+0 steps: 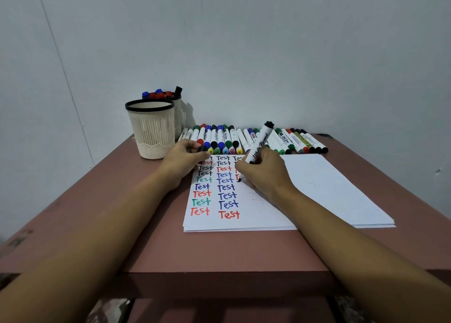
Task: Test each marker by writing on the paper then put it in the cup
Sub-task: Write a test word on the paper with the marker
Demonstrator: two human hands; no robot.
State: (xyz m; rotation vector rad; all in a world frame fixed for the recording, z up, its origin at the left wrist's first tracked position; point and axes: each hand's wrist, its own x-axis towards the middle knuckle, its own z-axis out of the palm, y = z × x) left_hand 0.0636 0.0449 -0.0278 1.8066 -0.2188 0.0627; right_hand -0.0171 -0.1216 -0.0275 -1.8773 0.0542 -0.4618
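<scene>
My right hand (264, 173) grips a white whiteboard marker (260, 144) with black ends, its uncapped tip touching the white paper (329, 188) in the third column of coloured "Test" words. My left hand (184, 160) rests on the paper's top left corner and pinches a small black cap (202, 148). A beige slotted cup (151, 127) with a black rim stands to the left of the paper. A second cup (179, 117) behind it holds several markers. A row of markers (244, 139) lies along the wall behind the paper.
The reddish-brown table (219, 249) is small, with its front edge near me and its left edge close to the cups. A grey wall (244, 54) rises right behind the marker row. The paper is a thin stack.
</scene>
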